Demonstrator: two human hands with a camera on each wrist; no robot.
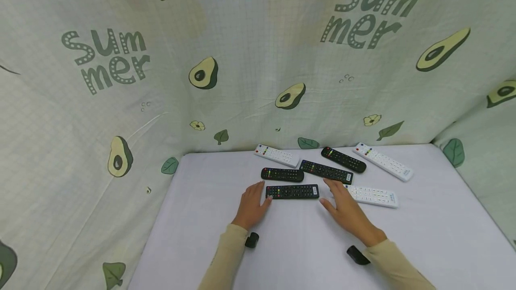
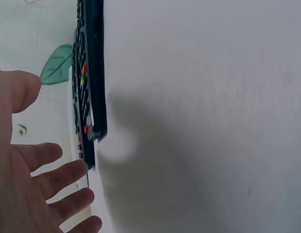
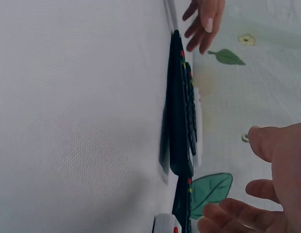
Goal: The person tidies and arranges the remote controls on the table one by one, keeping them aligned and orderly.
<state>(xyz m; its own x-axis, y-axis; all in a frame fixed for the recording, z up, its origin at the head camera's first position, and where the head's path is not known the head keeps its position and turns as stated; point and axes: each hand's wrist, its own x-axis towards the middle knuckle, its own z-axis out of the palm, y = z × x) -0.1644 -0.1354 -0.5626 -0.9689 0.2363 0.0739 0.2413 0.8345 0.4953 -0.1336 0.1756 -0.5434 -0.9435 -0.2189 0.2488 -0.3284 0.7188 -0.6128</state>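
A black remote control (image 1: 292,191) lies crosswise on the table between my two hands. My left hand (image 1: 251,207) is by its left end, fingers loosely extended; in the left wrist view that hand (image 2: 29,179) holds nothing. Whether the left thumb touches the remote, I cannot tell. On the other side my right hand (image 1: 348,211) hovers with spread fingers, partly covering the left end of a white remote (image 1: 372,196). Nothing is in that hand (image 3: 281,179) in the right wrist view. Just behind the near black remote lies a shorter black remote (image 1: 282,174).
Farther back lie a white remote (image 1: 276,155), two black remotes, one long (image 1: 326,172) and one rounded (image 1: 343,159), and another white remote (image 1: 383,161) at the right. The white table (image 1: 193,218) ends against a hanging avocado-print cloth (image 1: 242,57).
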